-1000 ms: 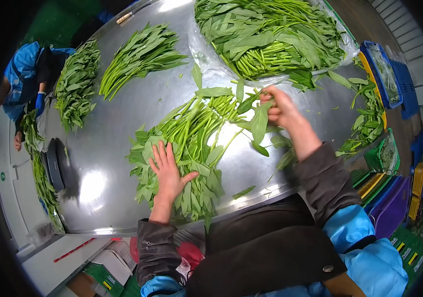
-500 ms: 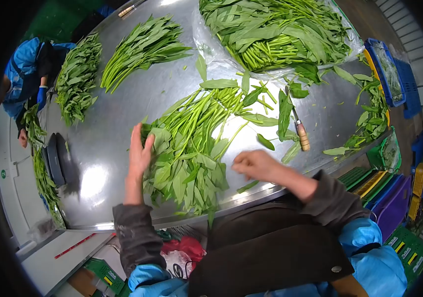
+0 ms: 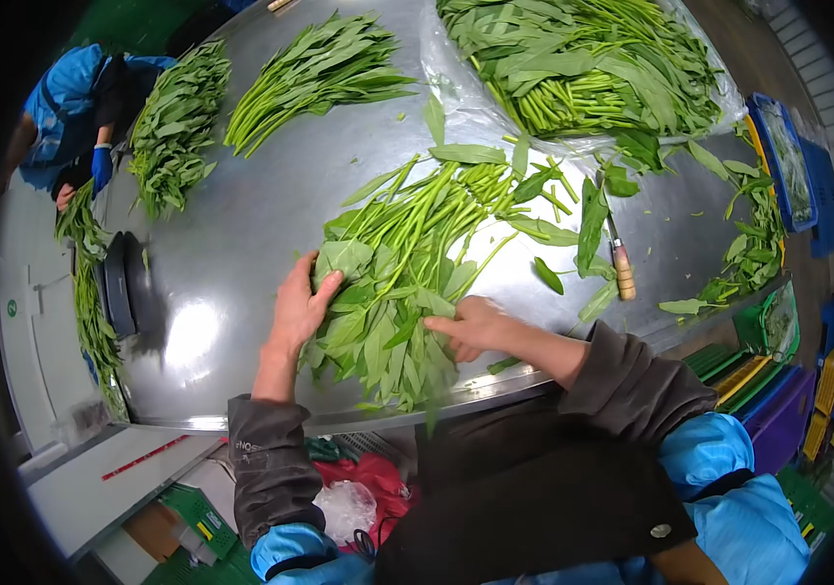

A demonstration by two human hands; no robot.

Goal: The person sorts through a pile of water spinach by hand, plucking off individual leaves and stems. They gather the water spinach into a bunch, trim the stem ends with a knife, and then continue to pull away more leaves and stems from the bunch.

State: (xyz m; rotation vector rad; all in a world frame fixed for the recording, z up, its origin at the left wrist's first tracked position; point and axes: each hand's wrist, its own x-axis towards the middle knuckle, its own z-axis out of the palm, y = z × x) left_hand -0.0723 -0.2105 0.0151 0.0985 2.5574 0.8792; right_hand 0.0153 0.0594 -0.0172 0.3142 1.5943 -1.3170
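Note:
A loose bunch of water spinach [image 3: 392,283] lies on the metal table, stems pointing away and leaves toward me. My left hand [image 3: 302,304] is at its left side, thumb on top and fingers curled about the leaves, fingertips partly hidden by them. At the lower right of the bunch, my right hand [image 3: 475,330] has its fingers bent against the leaves; some fingers are hidden. Right of the bunch lies a knife [image 3: 621,265] with a wooden handle, its blade partly covered by a leaf. Cut stem pieces and loose leaves are scattered near it.
A big heap of greens [image 3: 592,68] sits on clear plastic at the back. Two bunches [image 3: 314,73] [image 3: 178,127] lie at the back left. A co-worker [image 3: 66,107] with a blue glove handles greens at the left. Crates [image 3: 782,166] stand beyond the right edge.
My left hand has closed in on the leaves from the left edge of the bunch. My right hand has moved left, from beside the bunch onto its leaves. The view has shifted slightly.

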